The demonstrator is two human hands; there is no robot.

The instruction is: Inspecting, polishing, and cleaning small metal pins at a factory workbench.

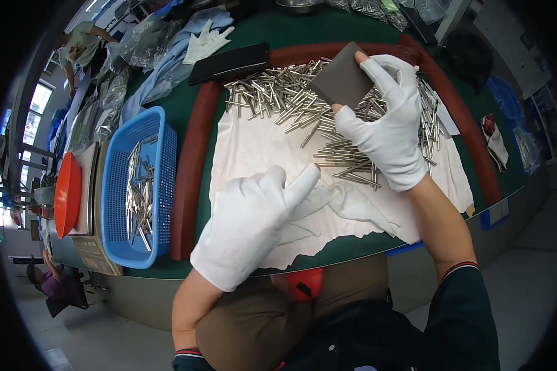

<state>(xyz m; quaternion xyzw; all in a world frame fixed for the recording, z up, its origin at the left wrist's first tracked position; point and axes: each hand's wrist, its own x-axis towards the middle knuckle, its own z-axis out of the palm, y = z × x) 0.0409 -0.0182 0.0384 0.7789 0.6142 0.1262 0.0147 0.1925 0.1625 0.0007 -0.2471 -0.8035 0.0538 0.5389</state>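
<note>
Between its bare-tipped thumb and a finger, my white-gloved right hand point(387, 120) holds a thin, dark grey square sheet point(342, 75) by its right side, tilted above the metal pins. Many short silver metal pins point(269, 89) lie heaped on a pale cloth point(247, 145), some under that hand. Lower left, my left hand point(247, 216), also gloved, is over the cloth with one bare-tipped digit stretched out. Its other fingers bend downward and are partly hidden; nothing shows in its grasp. Beside it lies a crumpled white rag point(353, 207).
A red-brown raised border point(195, 167) frames the cloth on the green table. Outside it, left, stands a blue basket point(111, 204) holding pins, beside an orange-red bowl point(68, 195). A black phone point(232, 63) rests at the far left corner, near a loose white glove point(208, 42).
</note>
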